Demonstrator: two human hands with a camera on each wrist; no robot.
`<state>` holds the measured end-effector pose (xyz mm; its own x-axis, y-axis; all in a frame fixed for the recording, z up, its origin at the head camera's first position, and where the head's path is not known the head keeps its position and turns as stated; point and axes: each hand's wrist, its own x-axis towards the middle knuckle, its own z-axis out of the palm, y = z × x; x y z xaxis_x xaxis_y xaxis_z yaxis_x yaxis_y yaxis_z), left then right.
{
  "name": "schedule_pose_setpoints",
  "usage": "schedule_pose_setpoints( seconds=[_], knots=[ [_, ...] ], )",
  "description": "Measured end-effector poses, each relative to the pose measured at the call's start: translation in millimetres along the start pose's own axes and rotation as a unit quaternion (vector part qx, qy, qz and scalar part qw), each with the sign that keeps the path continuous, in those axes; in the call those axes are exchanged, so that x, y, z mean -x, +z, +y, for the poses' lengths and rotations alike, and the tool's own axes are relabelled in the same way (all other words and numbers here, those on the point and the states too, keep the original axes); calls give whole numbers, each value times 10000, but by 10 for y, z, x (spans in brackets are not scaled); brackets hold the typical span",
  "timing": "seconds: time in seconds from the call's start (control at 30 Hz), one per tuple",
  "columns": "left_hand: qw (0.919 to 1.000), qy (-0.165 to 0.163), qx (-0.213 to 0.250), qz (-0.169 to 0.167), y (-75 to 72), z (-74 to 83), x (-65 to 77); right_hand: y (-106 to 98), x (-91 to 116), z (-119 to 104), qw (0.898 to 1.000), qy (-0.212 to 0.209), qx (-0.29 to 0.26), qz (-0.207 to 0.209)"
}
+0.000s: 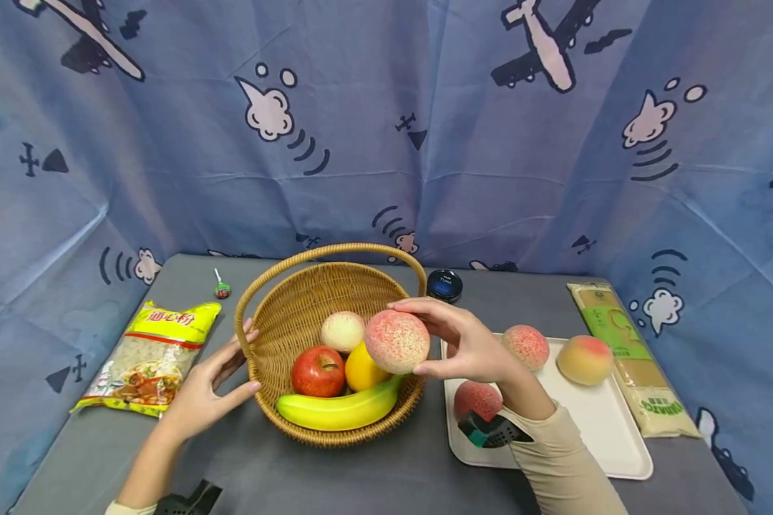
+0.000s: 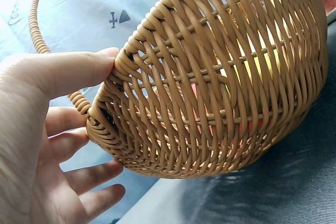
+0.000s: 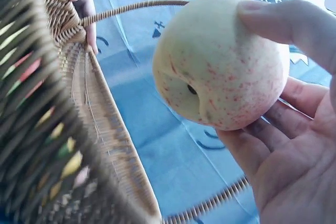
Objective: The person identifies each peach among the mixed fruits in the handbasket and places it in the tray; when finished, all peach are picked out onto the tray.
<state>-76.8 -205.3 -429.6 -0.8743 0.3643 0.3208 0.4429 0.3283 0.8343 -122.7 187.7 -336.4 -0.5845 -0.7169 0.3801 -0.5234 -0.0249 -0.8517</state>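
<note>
My right hand [image 1: 467, 343] holds a pink-speckled peach [image 1: 397, 341] between thumb and fingers, over the right side of a wicker basket [image 1: 283, 433]. The right wrist view shows the peach's [image 3: 210, 66] pale underside with a small dark hole. My left hand [image 1: 209, 390] grips the basket's left rim near the handle base; in the left wrist view its thumb [image 2: 84, 72] presses the rim with the fingers on the other side. The basket holds a red apple [image 1: 318, 372], a banana [image 1: 338, 410], a pale peach [image 1: 343, 331] and a partly hidden yellow fruit [image 1: 363, 370].
Several peaches, one a yellow-pink peach [image 1: 585, 360], lie on a white tray [image 1: 592, 436] at right, partly behind my forearm. Beside it is a long green-and-clear packet [image 1: 631, 357]. A pasta bag [image 1: 148, 357], a lollipop [image 1: 222, 289] and a dark round tin [image 1: 445, 285] surround the basket.
</note>
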Motion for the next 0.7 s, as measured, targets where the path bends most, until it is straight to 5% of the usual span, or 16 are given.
schedule_pose_setpoints(
  seconds=[0.43, 0.7],
  knots=[
    [10000, -55, 34, 25, 1, 2, 3, -161, 958, 75, 9881, 232, 489, 1441],
    [10000, -63, 22, 14, -8, 4, 1, -212, 1563, 138, 9548, 939, 537, 2769]
  ],
)
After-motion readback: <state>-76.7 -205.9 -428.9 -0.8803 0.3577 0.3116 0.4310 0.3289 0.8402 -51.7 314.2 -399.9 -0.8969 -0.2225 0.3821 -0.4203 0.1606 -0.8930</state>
